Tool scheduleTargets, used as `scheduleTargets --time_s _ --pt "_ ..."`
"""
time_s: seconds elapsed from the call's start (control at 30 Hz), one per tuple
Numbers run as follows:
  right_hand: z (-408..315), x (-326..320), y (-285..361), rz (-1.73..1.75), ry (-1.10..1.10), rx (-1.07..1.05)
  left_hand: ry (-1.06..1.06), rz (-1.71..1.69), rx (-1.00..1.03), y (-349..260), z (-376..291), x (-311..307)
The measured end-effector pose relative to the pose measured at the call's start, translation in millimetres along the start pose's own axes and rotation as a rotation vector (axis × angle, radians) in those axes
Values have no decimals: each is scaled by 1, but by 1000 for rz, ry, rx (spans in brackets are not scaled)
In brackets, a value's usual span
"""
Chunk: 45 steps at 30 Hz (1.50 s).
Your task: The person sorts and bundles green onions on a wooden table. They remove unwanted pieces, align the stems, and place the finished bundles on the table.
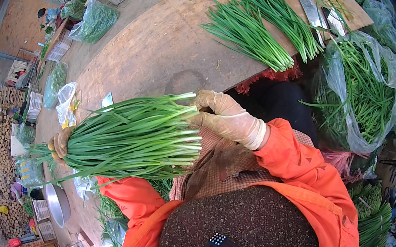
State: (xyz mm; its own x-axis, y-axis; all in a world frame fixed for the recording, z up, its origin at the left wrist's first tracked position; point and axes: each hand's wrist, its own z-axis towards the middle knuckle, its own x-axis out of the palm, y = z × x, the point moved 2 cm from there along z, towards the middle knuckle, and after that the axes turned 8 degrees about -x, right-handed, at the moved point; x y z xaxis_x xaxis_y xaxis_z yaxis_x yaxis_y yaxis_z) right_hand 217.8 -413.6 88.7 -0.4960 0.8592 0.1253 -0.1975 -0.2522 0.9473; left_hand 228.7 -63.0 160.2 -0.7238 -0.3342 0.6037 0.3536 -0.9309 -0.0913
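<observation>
A large bunch of garlic chives (137, 133) lies across in front of me, with pale stem ends to the right and green leaves to the left. My left hand (60, 143), in a stained glove, grips the leaf end. At the upper stem ends, my gloved right hand (230, 119) pinches with thumb and fingers; its fingertips partly cover the stems there. Two more chive bundles lie on the wooden board table, a nearer one (252, 34) and a farther one (282, 20). Beyond them rests a broad cleaver blade (312, 15).
A second dark-handled blade (335, 21) lies by the cleaver. An open plastic bag of loose greens (368, 89) stands at my right, above bundled chives (373, 227). Left are a metal basin (57, 204), a white plastic bag (67, 101) and stacked logs (6, 154). Other people work at far tables.
</observation>
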Motion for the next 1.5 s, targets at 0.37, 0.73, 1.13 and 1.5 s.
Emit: scheduleTargets --time_s 0.37,0.73,1.13,1.5 --pt "-14 -79 -13 -1174 63 237 -52 382 244 -75 -7 -51" --pt "27 4 15 132 -51 -29 64 61 244 -47 -6 -47" --pt "19 0 6 99 16 63 -6 74 222 -32 -10 -38" --pt "3 -69 -5 -325 -183 169 -13 10 217 -42 -16 -49"
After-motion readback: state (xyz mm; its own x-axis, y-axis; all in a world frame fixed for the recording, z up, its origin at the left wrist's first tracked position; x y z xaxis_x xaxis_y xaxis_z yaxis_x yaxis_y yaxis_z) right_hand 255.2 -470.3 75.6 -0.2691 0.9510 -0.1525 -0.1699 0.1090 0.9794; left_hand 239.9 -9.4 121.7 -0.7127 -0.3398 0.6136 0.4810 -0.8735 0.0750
